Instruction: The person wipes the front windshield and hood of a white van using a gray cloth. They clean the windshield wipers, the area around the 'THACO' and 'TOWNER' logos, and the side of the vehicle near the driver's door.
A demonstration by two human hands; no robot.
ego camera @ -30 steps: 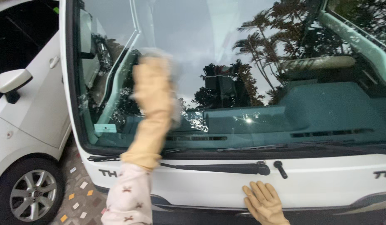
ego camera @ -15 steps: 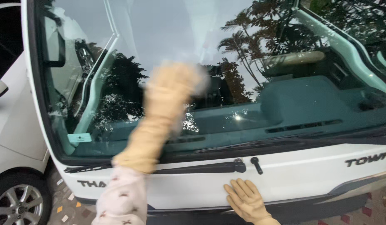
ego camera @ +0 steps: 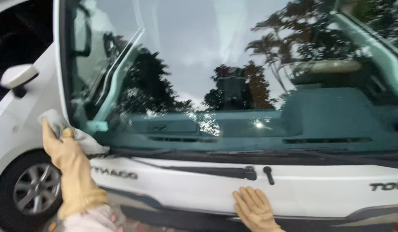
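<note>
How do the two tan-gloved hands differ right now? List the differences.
The left hand is raised at the lower left corner of the rear window, gripping a pale cloth; the right hand holds nothing. The left is closed around the cloth; the right lies flat, fingers spread, on the white car body. Both wear tan gloves.

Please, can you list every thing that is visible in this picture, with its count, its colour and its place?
vehicle body: one, white, across the lower part of the view
window glass: one, tinted, reflects trees and sky, fills the upper view
wiper: one, black, lies along the bottom edge of the glass
neighbouring car: one, white, at the left, with side mirror and wheel
cloth: one, pale grey, at the lower left corner of the glass
left hand: tan glove, grips the cloth
right hand: tan glove, flat on the white panel below the wiper
</note>
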